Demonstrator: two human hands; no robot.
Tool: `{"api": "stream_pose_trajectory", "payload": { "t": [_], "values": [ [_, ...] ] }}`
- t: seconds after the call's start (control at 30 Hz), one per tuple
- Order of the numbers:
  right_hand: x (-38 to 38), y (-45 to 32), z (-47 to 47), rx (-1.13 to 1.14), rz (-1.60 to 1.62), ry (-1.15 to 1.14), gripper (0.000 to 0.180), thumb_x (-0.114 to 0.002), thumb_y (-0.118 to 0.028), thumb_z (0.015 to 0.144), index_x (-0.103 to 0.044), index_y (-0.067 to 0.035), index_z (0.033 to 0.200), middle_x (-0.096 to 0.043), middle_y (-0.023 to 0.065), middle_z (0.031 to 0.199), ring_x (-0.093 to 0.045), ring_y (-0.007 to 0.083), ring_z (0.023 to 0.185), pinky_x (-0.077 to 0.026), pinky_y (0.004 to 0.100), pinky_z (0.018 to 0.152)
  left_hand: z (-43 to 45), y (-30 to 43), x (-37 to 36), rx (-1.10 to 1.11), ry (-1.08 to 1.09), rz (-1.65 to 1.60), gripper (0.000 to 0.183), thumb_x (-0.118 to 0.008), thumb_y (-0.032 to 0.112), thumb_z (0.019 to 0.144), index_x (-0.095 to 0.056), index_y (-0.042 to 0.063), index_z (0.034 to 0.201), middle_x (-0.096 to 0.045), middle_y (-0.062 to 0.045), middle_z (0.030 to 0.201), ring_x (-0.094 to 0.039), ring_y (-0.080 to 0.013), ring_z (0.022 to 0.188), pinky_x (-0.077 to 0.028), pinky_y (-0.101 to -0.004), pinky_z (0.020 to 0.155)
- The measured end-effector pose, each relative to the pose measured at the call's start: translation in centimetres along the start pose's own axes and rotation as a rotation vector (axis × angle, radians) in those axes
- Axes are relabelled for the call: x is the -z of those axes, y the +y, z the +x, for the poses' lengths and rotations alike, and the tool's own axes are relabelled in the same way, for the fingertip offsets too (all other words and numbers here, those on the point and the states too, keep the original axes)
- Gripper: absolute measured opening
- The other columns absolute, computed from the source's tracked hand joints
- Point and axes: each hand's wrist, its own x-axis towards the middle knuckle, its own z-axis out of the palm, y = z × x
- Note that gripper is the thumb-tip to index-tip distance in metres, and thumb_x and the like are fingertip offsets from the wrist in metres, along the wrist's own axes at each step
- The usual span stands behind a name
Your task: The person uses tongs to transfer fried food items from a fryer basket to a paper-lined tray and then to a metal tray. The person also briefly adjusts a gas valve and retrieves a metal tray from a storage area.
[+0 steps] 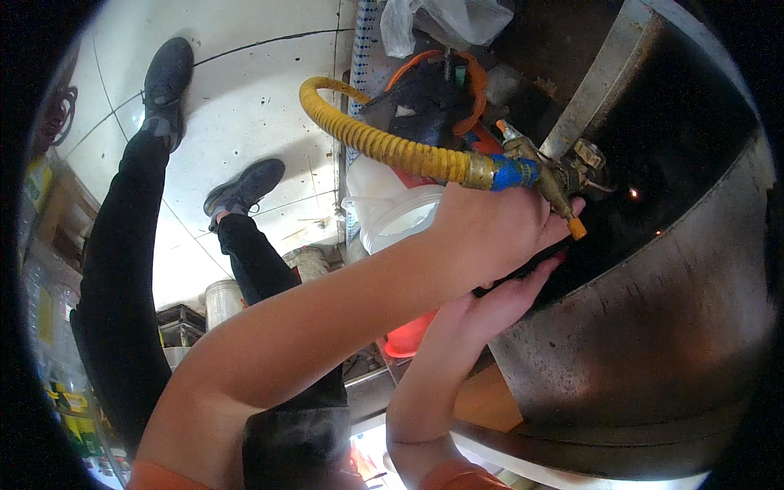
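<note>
My left hand (499, 229) is bent over a thin black object (528, 266), its fingertips reaching past the brass valve. From below, my right hand (511, 300) bears against the same object, whose kind I cannot tell. Just above my left hand, a yellow corrugated hose (392, 141) joins the brass gas valve (554, 190) through a joint wrapped in blue tape (514, 173). The valve has orange-tipped ends. Two small glowing spots (634, 193) show in the dark space beyond my fingers. Both hands partly hide the black object.
A curved, sooty metal wall (637, 331) rises at the right, with a metal strut (597, 86) above the valve. A white plastic bucket (398, 214) and a red container (409, 335) stand beside my arms. Clear plastic bags (447, 24) lie at the top.
</note>
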Motion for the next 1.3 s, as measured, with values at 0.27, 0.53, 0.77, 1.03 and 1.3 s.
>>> {"api": "stream_pose_trajectory", "payload": {
  "t": [0.27, 0.53, 0.77, 1.03, 1.3],
  "values": [
    [0.6, 0.3, 1.5, -0.037, 0.132, -0.059, 0.065, -0.038, -0.061, 0.115, -0.052, -0.016, 0.160, -0.061, 0.0103, 0.151, -0.060, 0.0233, 0.137, -0.047, 0.0403, 0.117, 0.4, -0.9, 1.5, -0.089, -0.028, -0.190, 0.048, -0.066, 0.050, 0.102, -0.072, 0.008, 0.079, -0.069, -0.007, 0.065, -0.069, -0.0286, 0.057, -0.056, -0.0422, 0.053],
    [-1.3, 0.2, 1.0, -0.053, 0.096, 0.150, 0.057, -0.049, -0.061, 0.112, -0.063, -0.013, 0.138, -0.071, 0.0020, 0.104, -0.067, 0.0108, 0.085, -0.057, 0.0264, 0.072, -0.1, -0.6, 3.7, 0.250, -0.229, -0.520, 0.048, -0.069, 0.053, 0.101, -0.070, 0.006, 0.092, -0.072, -0.009, 0.078, -0.073, -0.0296, 0.069, -0.057, -0.0405, 0.059],
    [1.1, 2.8, -6.4, -0.052, 0.006, 0.217, 0.059, -0.051, -0.066, 0.108, -0.061, -0.012, 0.131, -0.061, -0.0014, 0.084, -0.051, 0.0096, 0.065, -0.040, 0.0251, 0.053, -1.3, -1.0, 4.9, 0.223, -0.365, -0.317, 0.053, -0.063, 0.058, 0.105, -0.072, 0.006, 0.108, -0.074, -0.015, 0.092, -0.074, -0.0323, 0.085, -0.060, -0.0440, 0.075],
    [8.4, 10.5, -18.3, -0.399, -0.568, -0.096, 0.036, -0.053, -0.046, 0.114, -0.057, -0.011, 0.114, -0.045, -0.0037, 0.071, -0.038, 0.0061, 0.052, -0.028, 0.0236, 0.046, -18.8, -5.9, 21.4, 0.401, -0.354, 0.308, 0.027, -0.072, 0.033, 0.101, -0.075, 0.007, 0.108, -0.075, -0.015, 0.098, -0.074, -0.0364, 0.089, -0.059, -0.0457, 0.080],
    [8.5, 15.8, -2.1, 0.184, -0.968, -0.065, 0.094, -0.066, -0.040, 0.108, -0.015, 0.008, 0.170, -0.035, 0.0339, 0.169, -0.034, 0.0415, 0.159, -0.033, 0.0459, 0.127, -33.3, 1.4, 33.8, 0.276, -0.022, 0.731, 0.014, -0.079, 0.014, 0.092, -0.068, 0.007, 0.096, -0.071, -0.013, 0.094, -0.071, -0.0384, 0.089, -0.056, -0.0465, 0.076]
  ]
}}
